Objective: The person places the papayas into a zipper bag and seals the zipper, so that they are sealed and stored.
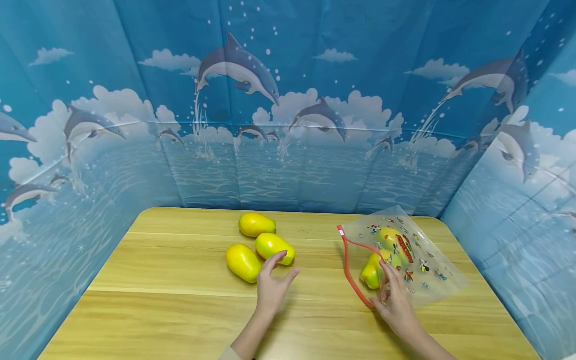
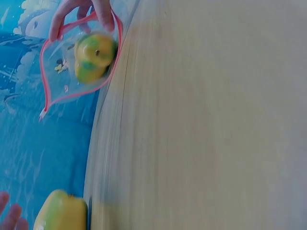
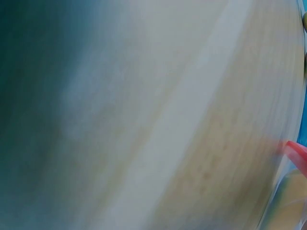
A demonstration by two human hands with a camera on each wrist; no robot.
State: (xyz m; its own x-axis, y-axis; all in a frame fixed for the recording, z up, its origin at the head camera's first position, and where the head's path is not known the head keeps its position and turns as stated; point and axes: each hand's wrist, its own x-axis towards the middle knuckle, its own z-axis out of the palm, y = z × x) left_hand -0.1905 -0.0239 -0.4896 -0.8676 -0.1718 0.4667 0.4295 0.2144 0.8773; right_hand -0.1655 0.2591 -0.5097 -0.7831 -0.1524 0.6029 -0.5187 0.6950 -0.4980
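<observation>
My left hand (image 1: 272,289) is beside the nearest of three mango-like yellow fruits, its thumb and fingers spread with nothing between them. These are the middle fruit (image 1: 272,247), the front-left fruit (image 1: 243,263) and the back fruit (image 1: 256,224). A clear zip bag (image 1: 443,272) with a red rim and cartoon prints lies on the right. My right hand (image 1: 398,307) pinches its red-edged mouth, which gapes to the left. Inside the bag are two yellow-green fruits, the front one (image 1: 371,272) close to the opening. In the left wrist view, fingers (image 2: 10,220) appear beside a fruit (image 2: 62,211).
A light wood table (image 1: 180,310) carries everything. Behind it and along both sides hangs a blue curtain (image 1: 297,170) printed with dolphins. The right wrist view is mostly blurred tabletop, with part of the red rim (image 3: 296,155) at its right edge.
</observation>
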